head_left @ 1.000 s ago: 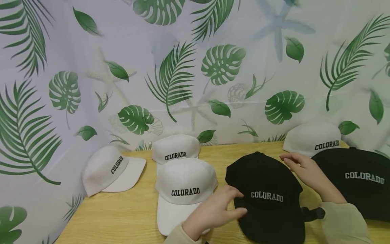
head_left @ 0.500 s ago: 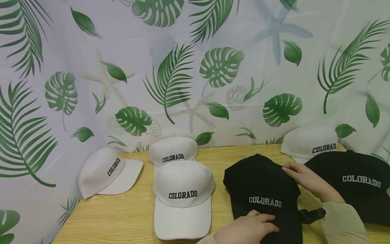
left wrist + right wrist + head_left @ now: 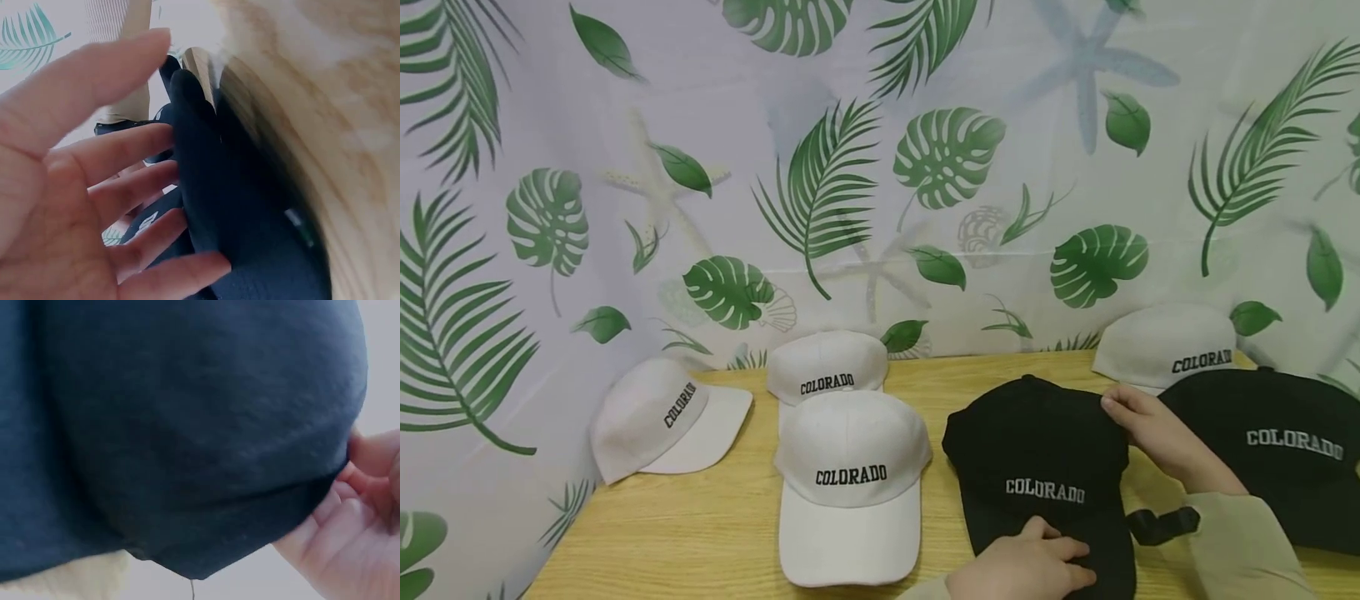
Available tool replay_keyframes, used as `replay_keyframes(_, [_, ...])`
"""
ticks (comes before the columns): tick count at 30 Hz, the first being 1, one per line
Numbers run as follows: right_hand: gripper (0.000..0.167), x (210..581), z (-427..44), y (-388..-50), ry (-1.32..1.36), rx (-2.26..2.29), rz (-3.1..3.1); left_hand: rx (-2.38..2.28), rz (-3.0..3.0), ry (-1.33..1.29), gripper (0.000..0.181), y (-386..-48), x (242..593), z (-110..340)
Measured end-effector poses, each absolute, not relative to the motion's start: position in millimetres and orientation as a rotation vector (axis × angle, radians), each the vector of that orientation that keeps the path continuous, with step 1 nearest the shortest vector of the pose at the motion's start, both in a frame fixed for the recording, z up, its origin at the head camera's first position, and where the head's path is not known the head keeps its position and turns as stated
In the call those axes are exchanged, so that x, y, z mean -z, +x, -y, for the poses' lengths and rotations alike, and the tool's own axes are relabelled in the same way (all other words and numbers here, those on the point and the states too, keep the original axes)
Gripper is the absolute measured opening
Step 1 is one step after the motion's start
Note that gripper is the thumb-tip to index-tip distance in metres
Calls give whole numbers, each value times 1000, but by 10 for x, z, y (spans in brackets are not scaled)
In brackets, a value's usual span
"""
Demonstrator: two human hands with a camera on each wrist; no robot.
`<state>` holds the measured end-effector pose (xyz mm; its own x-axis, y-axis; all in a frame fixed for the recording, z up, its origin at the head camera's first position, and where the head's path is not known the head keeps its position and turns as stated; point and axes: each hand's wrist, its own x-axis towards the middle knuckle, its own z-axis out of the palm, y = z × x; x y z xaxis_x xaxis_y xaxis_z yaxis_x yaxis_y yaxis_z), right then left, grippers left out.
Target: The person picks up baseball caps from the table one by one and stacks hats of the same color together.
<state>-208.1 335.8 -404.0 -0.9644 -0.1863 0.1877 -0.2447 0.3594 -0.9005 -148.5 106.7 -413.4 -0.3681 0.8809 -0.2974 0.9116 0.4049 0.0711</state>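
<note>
A black cap (image 3: 1037,437) lettered "COLORADO" stands on the wooden table, its brim toward me. My right hand (image 3: 1168,442) pinches the cap's edge at its right rear, between thumb and fingers. In the right wrist view the same hand (image 3: 353,534) holds the dark fabric at its lower right border. My left hand (image 3: 1018,567) touches the front of the brim. The left wrist view shows this hand (image 3: 69,206) with fingers fairly straight against the dark brim (image 3: 225,206) and the thumb apart from it. The cap's back is hidden in the head view.
A white cap (image 3: 850,450) sits to the left, another white cap (image 3: 827,367) behind it. Farther left is a white cap (image 3: 651,417) turned sideways. A second black cap (image 3: 1270,467) and a white cap (image 3: 1172,342) stand right. A leaf-print cloth (image 3: 925,225) hangs behind the table (image 3: 647,533).
My left hand has moved right and down, from beside the white cap onto the black cap's brim. The right hand has taken hold of the cap's edge, and the cap has shifted slightly left.
</note>
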Motion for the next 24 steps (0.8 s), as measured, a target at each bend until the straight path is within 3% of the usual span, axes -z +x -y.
replay_keyframes(5, [36,4064,-3339,-2148,217,-1425,2658,164,-2342,1538,46,-1531,4149,-1069])
replay_keyframes(10, [35,4123,-3371,-2185,349,-1555,2688,19,-2282,1567,45,-1623,3998,-942])
replay_keyframes(17, [29,4148,-3416,-2202,432,-1536,2687,-569,-2500,1418,39,-1879,3621,-584])
replay_keyframes(20, [38,4162,-3420,-2233,385,-1529,2748,-736,-2529,1284,38,-1988,3559,-489])
replay_keyframes(24, [68,4177,-3434,-2250,247,-1610,2874,-838,-2516,1146,41,-2098,3569,-428])
